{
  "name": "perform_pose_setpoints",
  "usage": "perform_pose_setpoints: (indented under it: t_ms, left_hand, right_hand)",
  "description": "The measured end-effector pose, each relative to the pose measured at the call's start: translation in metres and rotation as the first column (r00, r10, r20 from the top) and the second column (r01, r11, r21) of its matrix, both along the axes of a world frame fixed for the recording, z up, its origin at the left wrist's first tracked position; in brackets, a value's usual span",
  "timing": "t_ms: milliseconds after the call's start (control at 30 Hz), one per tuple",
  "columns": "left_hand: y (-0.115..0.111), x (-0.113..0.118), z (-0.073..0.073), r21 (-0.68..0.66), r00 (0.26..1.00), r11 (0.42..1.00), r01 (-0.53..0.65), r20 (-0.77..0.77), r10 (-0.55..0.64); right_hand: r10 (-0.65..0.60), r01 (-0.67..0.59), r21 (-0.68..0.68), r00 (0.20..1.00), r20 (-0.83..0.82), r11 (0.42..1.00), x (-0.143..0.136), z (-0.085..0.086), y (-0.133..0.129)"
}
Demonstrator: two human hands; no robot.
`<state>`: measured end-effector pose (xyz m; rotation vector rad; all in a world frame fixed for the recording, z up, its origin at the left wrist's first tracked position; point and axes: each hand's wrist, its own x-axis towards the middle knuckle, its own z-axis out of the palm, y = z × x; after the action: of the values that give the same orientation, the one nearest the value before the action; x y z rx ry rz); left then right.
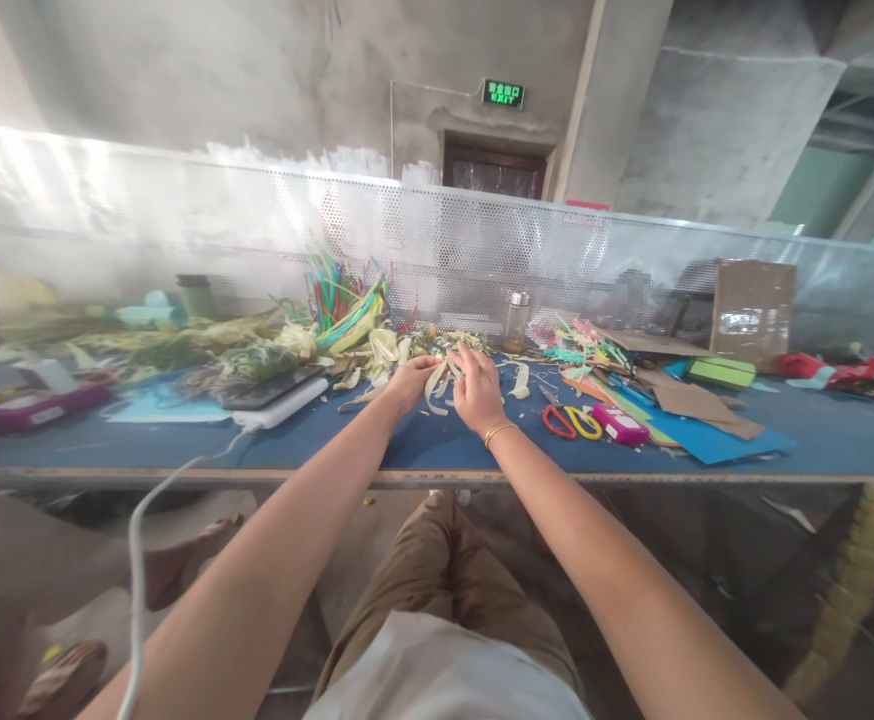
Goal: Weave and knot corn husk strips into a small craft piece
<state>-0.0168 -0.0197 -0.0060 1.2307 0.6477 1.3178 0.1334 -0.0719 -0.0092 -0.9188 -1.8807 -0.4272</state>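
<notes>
Both hands meet over the blue table near its middle. My left hand is closed on a pale strip that looks like dried husk. From the right, my right hand, with a gold bracelet at the wrist, pinches at the same strip. Its fingers are bent close to the left fingertips. More pale husk pieces lie just behind and left of the hands, and a curled piece rests to the right.
Scissors with red and yellow handles lie beside a purple box. Colourful stems and a glass bottle stand behind. A white cable hangs from a white power bank over the table edge.
</notes>
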Motion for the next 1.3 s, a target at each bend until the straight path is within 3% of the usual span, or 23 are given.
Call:
perform_pose_setpoints:
  t_ms: [533,767,1133,1300]
  left_hand:
    - [0.002,0.0,-0.001,-0.019,1.0,1.0,0.008,-0.025,-0.009]
    - [0.001,0.002,0.001,-0.067,0.996,0.994,0.089,0.019,-0.088]
    - [-0.007,0.004,0.001,-0.078,0.992,0.989,0.127,-0.006,-0.128]
    - [-0.013,0.005,0.003,-0.055,0.973,0.975,0.213,-0.074,-0.217]
  right_hand:
    - [0.018,-0.018,0.001,0.999,-0.051,1.0,0.002,0.001,0.002]
    - [-0.166,0.151,-0.084,0.96,-0.227,0.985,0.01,-0.001,0.009]
    - [-0.214,0.188,-0.222,0.972,-0.096,0.957,0.006,0.0,0.006]
    - [-0.225,0.198,-0.245,0.97,-0.089,0.949,0.008,0.0,0.008]
